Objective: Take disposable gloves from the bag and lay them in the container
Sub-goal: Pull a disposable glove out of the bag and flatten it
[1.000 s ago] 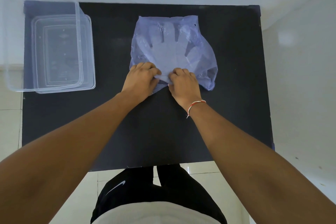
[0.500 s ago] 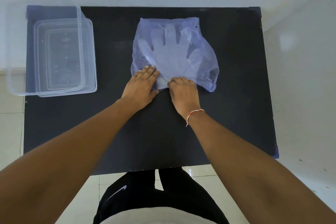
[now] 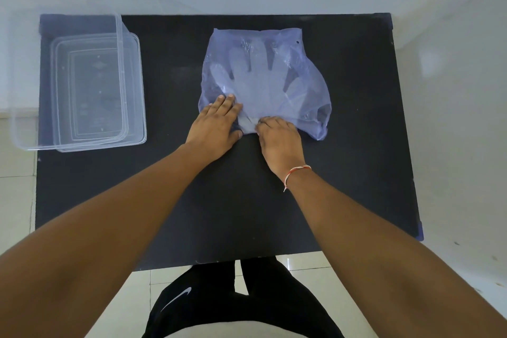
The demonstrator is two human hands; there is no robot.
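The likeliest slip from here, as I judge it, is that the whole bag (image 3: 310, 90) slides toward the person when a glove is drawn out, because the thin film has little hold on the smooth black counter (image 3: 274, 200) and only the left hand (image 3: 216, 125) pins it, laid flat with fingers spread on the near left corner, gripping nothing. A second risk is that several gloves (image 3: 258, 74) come away together, since they lie stacked in one hand-shaped pile and such thin sheets cling to each other. The right hand (image 3: 279, 140) has its fingertips curled at the bag's near edge, and its grip looks closed on a whitish fold there; whether that fold is a glove cuff or only the bag's mouth I cannot tell, as the fingers hide it. The pale bluish bag lies at the middle of the counter, with the gloves inside, fingers pointing away from the person. The clear plastic container (image 3: 131, 90) stands well apart at the far left, seemingly nested in a second like tub or lid, and nothing lies in it yet
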